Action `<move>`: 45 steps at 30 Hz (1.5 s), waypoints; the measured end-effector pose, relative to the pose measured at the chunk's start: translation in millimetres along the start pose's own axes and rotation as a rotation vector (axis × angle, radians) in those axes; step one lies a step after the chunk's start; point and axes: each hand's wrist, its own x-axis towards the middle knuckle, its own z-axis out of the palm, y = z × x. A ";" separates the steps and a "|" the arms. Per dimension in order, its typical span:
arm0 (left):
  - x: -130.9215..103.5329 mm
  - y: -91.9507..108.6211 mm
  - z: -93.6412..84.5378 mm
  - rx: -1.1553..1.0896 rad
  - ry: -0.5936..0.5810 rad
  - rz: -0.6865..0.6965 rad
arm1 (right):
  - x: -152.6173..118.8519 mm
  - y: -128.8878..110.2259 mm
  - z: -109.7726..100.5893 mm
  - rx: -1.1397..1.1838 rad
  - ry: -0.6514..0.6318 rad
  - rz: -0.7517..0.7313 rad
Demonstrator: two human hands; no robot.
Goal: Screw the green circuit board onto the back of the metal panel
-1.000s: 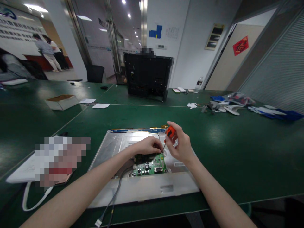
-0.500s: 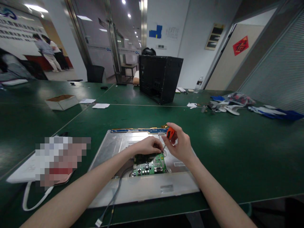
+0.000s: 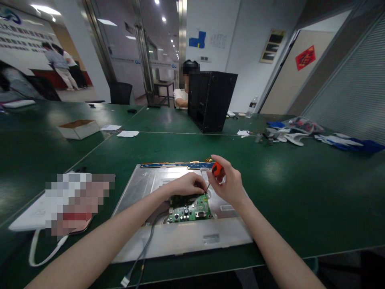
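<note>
My right hand (image 3: 229, 184) grips a screwdriver (image 3: 216, 169) by its orange and black handle. Its thin shaft slants down to the upper right corner of a green circuit board (image 3: 192, 206). Beside the tip, my left hand (image 3: 188, 184) is closed, thumb and fingers pinched at the board's edge; whatever they hold is hidden. The board rests on the silver metal back of a display panel (image 3: 186, 239), which lies flat on the table. Grey cables (image 3: 149, 237) run from the board's left side toward the near edge and end in a white connector (image 3: 124, 281).
A blurred-out white and pink item with a white cable (image 3: 33, 251) lies left of the panel. Across the green table (image 3: 300, 200) stand a black computer case (image 3: 213, 100), an open box (image 3: 80, 130) and a bottle (image 3: 252, 107). Another person (image 3: 181, 96) is behind the case.
The black computer case has shifted right and turned slightly, and the person behind it has come into view. My hands and the screwdriver have barely moved.
</note>
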 end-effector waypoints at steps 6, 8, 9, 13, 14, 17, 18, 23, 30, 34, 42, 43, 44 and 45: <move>0.4 -0.9 -0.2 0.008 0.001 0.001 | -0.1 0.7 -0.7 0.005 -0.008 -0.003; 0.2 -0.3 -0.2 -0.005 0.003 -0.003 | 0.2 -0.9 -2.6 0.046 -0.038 0.010; 0.1 0.2 -0.2 -0.016 0.003 -0.006 | 0.3 -1.8 -3.6 0.074 -0.055 0.015; -0.6 2.3 -0.3 -0.034 -0.002 -0.018 | 1.2 -4.2 -6.4 0.155 -0.092 0.029; -0.7 2.4 -0.3 -0.030 -0.003 -0.020 | 1.4 -4.5 -6.4 0.159 -0.090 0.032; -0.6 1.9 -0.3 -0.025 -0.006 -0.023 | 2.0 -4.8 -5.1 0.135 -0.070 0.034; -0.4 1.5 -0.2 -0.021 -0.005 -0.022 | 2.0 -4.7 -4.4 0.119 -0.058 0.030; 0.3 -0.5 -0.1 0.033 0.009 -0.008 | 1.5 -2.4 -1.1 0.052 -0.018 0.009; 1.0 -3.5 0.4 0.012 0.005 0.011 | 1.2 -0.7 -1.6 0.025 -0.029 -0.023; 1.0 -2.8 0.3 0.003 -0.010 -0.001 | 1.2 -3.3 -4.4 0.083 -0.076 0.001; 0.1 -1.2 -0.6 0.019 -0.001 0.012 | 2.4 -4.4 -4.2 0.091 -0.058 0.026; 0.1 -1.3 -0.6 0.025 -0.001 0.010 | 2.2 -4.0 -3.6 0.086 -0.049 0.024; 0.2 -1.4 -0.5 0.030 0.000 0.005 | 2.1 -3.5 -3.0 0.079 -0.037 0.021; 0.2 -1.5 -0.4 0.032 0.000 0.000 | 2.0 -2.9 -2.3 0.072 -0.025 0.018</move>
